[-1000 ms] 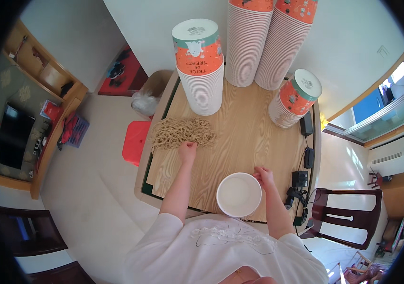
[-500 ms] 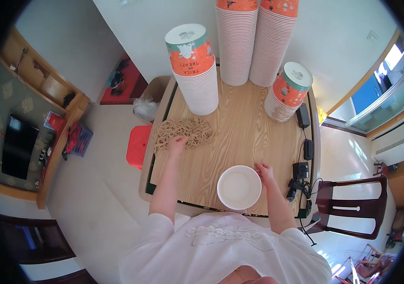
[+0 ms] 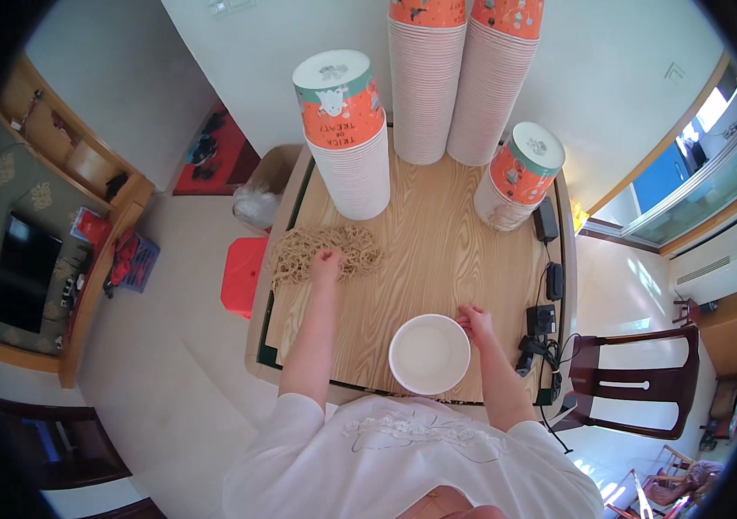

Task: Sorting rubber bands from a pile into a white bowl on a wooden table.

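A white paper bucket (image 3: 428, 355) stands near the front edge of the table, its open mouth up and its inside white. Beside its right rim is my right hand (image 3: 475, 323), fingers curled and close against the bucket wall; whatever they pinch is hidden. My left hand (image 3: 327, 264) rests at the middle of a tangled heap of tan cords (image 3: 295, 253) on the left of the table. Its fingers are drawn together among the cords, and I cannot make out what lies between them.
Upside-down stacks of orange-printed buckets rise at the table's back: a left stack (image 3: 356, 177), two tall ones (image 3: 424, 95) and a short right stack (image 3: 524, 169). Black adapters and cables (image 3: 543, 320) line the right edge. A red stool (image 3: 243, 275) and a dark chair (image 3: 636, 381) flank the table.
The view has shifted a little, moving the whole scene slightly down and left. My left hand stays at the cord heap and my right hand beside the bucket rim.
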The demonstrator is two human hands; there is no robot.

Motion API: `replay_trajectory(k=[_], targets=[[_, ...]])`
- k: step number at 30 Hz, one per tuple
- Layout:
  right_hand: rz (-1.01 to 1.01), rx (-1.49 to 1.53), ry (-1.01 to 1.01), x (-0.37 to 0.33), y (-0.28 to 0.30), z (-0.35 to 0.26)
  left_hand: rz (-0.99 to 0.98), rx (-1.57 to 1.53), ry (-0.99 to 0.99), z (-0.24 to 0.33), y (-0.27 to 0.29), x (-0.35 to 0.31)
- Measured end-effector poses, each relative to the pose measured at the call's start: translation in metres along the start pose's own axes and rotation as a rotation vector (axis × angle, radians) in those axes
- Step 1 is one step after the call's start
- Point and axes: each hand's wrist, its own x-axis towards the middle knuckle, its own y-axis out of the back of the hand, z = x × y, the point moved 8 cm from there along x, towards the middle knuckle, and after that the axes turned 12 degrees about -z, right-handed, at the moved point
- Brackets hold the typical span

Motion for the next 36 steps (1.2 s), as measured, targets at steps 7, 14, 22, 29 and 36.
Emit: replay_trajectory(k=[7,14,22,29,36], targets=[[0.016,-0.030,0.032,0.000,0.006,-0.003,-0.180,-0.398,-0.367,0.175,0.013,-0.072],[0.018,-0.059,0.070,-0.004,0.000,-0.005,-0.171,-0.336,-0.586,0.253,0.048,-0.149],[0.008,-0.191,0.387,-0.029,-0.027,-0.106,-0.563,-0.076,-0.379,0.212,-0.005,-0.179],[-0.729,-0.568,0.632,-0.174,-0.230,-0.161,-0.736,0.268,-0.358,0.139,-0.065,-0.213],[-0.627,-0.900,0.471,-0.188,-0.229,-0.110,-0.739,0.178,-0.277,0.096,-0.061,-0.233]])
